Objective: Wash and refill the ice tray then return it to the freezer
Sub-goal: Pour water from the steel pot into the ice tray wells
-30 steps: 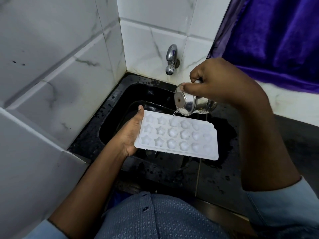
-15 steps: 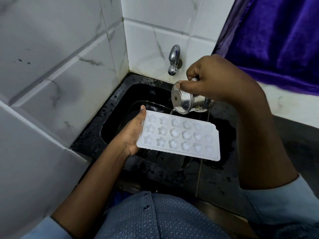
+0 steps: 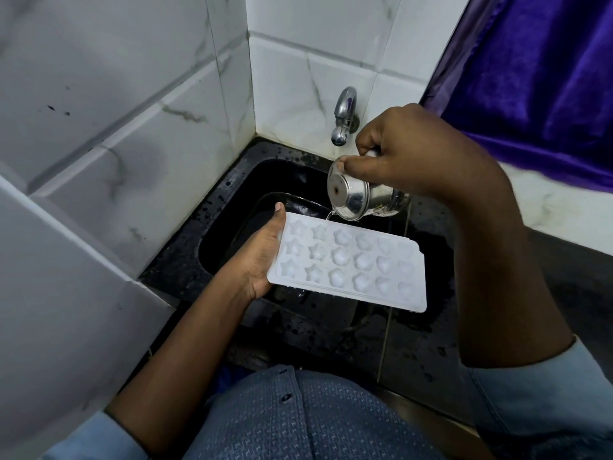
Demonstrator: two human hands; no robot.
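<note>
Steel cup (image 3: 361,198) leftward over star-celled tray (image 3: 413,302)

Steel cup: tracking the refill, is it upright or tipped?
Tipped: the shiny steel cup lies sideways in the right hand, water trickling onto the white plastic ice tray.

- Light is soft and even, with no hard-edged shadows. The white marble-veined wall tiles (image 3: 132,94), left of the fingers (image 3: 278,212) of the left hand (image 3: 258,260), are bright, with one faint grey shadow patch.
- The black stone sink (image 3: 185,247) beneath those fingers is almost featureless dark; only wet speckles glint on its rim.
- Sharp highlights sit on the small polished steel cup (image 3: 358,197) under the fingers (image 3: 368,166) of the right hand (image 3: 408,157), and on the chrome tap (image 3: 345,114) just beyond them.
- The white plastic ice tray (image 3: 348,263) is near overexposure; the moulds farthest from the left fingers look washed out.
- The purple velvet curtain (image 3: 537,78), right of the right fingers, shows streaky sheen.
- Tile joints bow toward the frame edges; the centre is crisp.
</note>
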